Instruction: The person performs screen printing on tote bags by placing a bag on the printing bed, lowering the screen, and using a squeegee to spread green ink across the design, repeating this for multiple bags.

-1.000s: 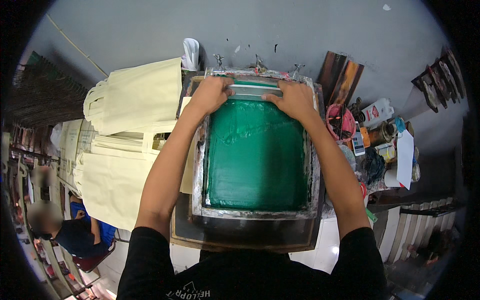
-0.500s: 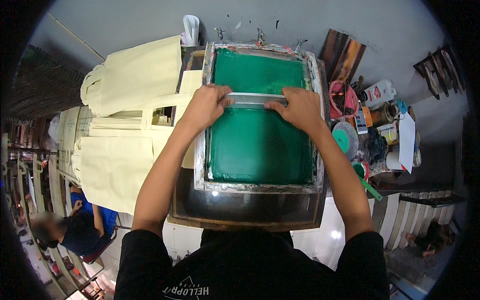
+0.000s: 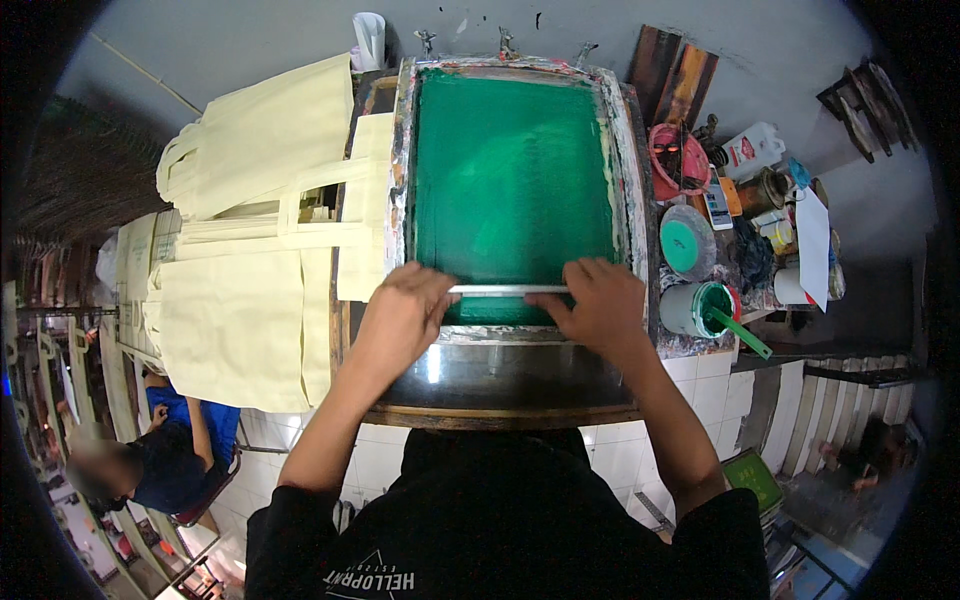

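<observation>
A squeegee (image 3: 508,290) with a pale bar lies across the near part of a screen printing frame (image 3: 400,180). My left hand (image 3: 408,305) grips its left end, and my right hand (image 3: 603,303) wraps round its right end. Green ink covers the mesh (image 3: 510,180) behind the bar, and a narrow green strip shows in front of it. The frame's rim is crusted with dried ink, and metal hinge clamps (image 3: 507,42) hold its far edge. Whatever lies beneath the screen is hidden.
Cream cloth bags (image 3: 240,325) are stacked on the left. To the right stand an ink bucket (image 3: 690,308) with a green spatula (image 3: 740,332), a bowl of green ink (image 3: 687,243), a pink basket (image 3: 680,160) and a white jug (image 3: 752,150). Another person (image 3: 165,450) sits at lower left.
Both hands have drawn the squeegee toward me, from the far part of the screen to its near end. The whole view has shifted slightly.
</observation>
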{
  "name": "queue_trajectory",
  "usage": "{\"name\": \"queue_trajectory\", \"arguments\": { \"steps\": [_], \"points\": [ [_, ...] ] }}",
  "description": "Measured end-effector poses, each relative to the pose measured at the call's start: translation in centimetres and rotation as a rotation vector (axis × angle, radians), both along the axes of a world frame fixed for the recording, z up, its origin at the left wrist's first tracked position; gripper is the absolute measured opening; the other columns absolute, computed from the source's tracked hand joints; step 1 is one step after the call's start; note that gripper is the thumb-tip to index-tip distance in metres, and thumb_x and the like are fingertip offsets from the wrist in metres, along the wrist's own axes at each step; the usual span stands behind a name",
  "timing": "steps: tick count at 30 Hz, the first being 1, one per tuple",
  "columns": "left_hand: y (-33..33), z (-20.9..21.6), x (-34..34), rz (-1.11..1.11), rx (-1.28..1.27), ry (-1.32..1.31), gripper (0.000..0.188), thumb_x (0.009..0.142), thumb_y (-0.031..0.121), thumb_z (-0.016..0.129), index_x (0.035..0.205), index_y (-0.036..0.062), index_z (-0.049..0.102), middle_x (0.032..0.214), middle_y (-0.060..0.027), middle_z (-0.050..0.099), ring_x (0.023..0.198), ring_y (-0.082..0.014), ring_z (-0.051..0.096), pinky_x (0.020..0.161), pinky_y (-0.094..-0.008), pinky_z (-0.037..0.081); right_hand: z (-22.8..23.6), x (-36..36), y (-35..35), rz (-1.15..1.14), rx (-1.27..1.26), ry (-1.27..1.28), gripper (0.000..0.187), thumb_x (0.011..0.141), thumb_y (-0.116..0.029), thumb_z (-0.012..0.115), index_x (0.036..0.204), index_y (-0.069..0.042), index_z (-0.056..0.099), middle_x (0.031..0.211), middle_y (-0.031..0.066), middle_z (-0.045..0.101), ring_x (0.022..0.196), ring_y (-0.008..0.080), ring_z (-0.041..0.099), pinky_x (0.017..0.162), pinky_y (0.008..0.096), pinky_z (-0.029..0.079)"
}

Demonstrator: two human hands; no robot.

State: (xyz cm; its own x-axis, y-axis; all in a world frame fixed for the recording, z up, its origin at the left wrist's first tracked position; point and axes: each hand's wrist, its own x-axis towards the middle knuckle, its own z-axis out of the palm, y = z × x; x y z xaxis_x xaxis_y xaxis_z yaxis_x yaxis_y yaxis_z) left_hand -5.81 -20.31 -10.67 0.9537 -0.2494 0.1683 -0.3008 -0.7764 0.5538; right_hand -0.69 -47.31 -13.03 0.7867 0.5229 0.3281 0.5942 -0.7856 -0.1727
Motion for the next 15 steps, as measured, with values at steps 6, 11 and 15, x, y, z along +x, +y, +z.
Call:
{"name": "queue_trajectory", "arguments": {
  "steps": [6,11,15],
  "points": [
    [0.8,-1.5,-2.9,-0.006,-0.100,-0.099,0.070,0.077,0.025,0.085,0.137,0.0020,0.056,0.135,-0.0175,0.062,0.126,-0.0390,0.056,0.109,-0.0484,0.041,-1.0,-2.6,-0.5,0.038,0.073,-0.049,0.031,0.071,-0.034,0.083,0.080,-0.010,0.064,0.080,0.0045,0.064,0.076,0.0249,0.065,0.065,0.0380,0.050],
    [2.9,-4.4,-5.6,0.140,0.125,-0.202,0.126,0.057,0.048,0.094,0.154,0.0000,0.031,0.157,-0.0190,0.041,0.149,-0.0372,0.033,0.123,-0.0589,0.012,0.3,-2.7,-1.6,0.070,0.158,-0.119,0.023,0.071,-0.023,0.077,0.089,-0.013,0.069,0.094,0.0022,0.069,0.085,0.0230,0.067,0.072,0.0390,0.053],
    [3.4,-0.6,-3.9,0.221,-0.187,-0.562,0.140,0.060,0.047,0.096,0.161,0.0090,0.008,0.158,-0.0241,0.036,0.148,-0.0407,0.033,0.122,-0.0579,0.015,7.3,-1.4,-1.7,0.028,0.183,-0.411,0.028,0.069,-0.019,0.075,0.096,-0.014,0.072,0.106,0.0016,0.070,0.093,0.0232,0.068,0.081,0.0409,0.055]
  ]
}}
